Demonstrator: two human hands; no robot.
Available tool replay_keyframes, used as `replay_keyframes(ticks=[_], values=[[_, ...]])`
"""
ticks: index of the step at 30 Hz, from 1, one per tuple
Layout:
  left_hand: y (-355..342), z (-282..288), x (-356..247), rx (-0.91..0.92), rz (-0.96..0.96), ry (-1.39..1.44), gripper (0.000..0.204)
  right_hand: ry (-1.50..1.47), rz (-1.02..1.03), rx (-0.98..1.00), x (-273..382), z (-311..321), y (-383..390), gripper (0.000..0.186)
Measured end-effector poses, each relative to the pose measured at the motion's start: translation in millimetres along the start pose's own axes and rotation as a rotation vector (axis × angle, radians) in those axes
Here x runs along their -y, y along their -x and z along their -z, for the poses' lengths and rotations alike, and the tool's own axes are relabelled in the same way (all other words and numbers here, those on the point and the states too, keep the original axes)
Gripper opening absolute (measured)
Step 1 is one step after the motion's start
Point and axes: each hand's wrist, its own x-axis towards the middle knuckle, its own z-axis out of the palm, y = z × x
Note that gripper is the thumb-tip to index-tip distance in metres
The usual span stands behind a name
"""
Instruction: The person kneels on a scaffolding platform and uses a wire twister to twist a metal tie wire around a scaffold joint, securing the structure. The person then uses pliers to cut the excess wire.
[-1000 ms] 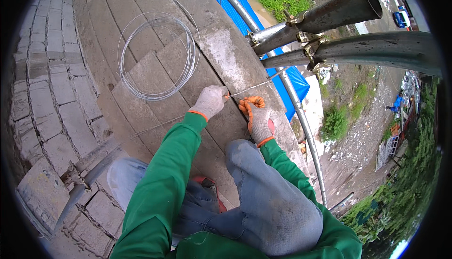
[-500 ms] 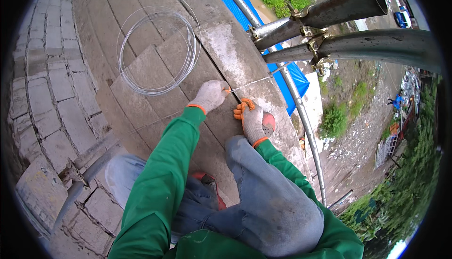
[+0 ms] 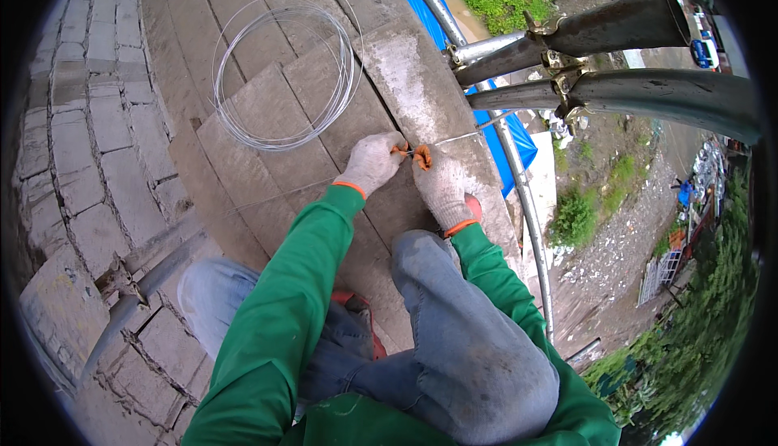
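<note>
Thin metal wire [image 3: 455, 139] runs from a scaffold pipe on the right to both of my hands. My left hand [image 3: 375, 163], in a white knit glove with orange fingertips, pinches the wire over a gap between the planks. Close beside it, my right hand [image 3: 438, 182], gloved alike, is closed on the same wire with its fingers curled. A loose coil of wire [image 3: 235, 131] lies on the planks beyond my left hand. From near my left hand a single strand [image 3: 275, 197] trails left across the boards.
I crouch on a plank platform [image 3: 300, 89]. A block wall [image 3: 109, 130] stands to the left. Scaffold pipes [image 3: 628, 97] joined by clamps [image 3: 567, 85] jut out on the right, with a rail [image 3: 523, 178] along a blue tarp [image 3: 519, 144]. Far below lies ground with rubble and plants.
My right hand has moved up to the wire beside my left hand, its fingers now closing there. My left hand stays on the wire. The view has shifted slightly.
</note>
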Motion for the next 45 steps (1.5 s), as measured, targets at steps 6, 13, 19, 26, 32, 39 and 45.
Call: replay_keyframes(ticks=[6,13,19,26,32,39,45], values=[[9,-11,-12,-0.1,0.182,0.07,0.027,0.159,0.146,0.429,30,22,-76,0.022],[26,-33,-10,-0.4,0.025,0.125,0.021,0.203,-0.022,0.682,39,21,-114,0.031],[31,-38,-5,-0.435,-0.079,-0.085,0.02,0.362,0.261,0.498,40,14,-94,0.042],[22,-37,5,-0.28,-0.195,-0.318,0.014,0.364,0.28,0.526,37,16,-98,0.038],[13,-35,0,-0.173,-0.333,-0.516,0.014,0.312,0.257,0.337,28,14,-96,0.035],[-4,-22,-27,0.062,-0.164,-0.574,0.02,-0.664,-0.297,0.084,28,63,-66,0.011],[-21,1,-5,0.203,-0.171,-0.398,0.015,-1.17,-0.633,0.008,-36,-1,39,0.01]])
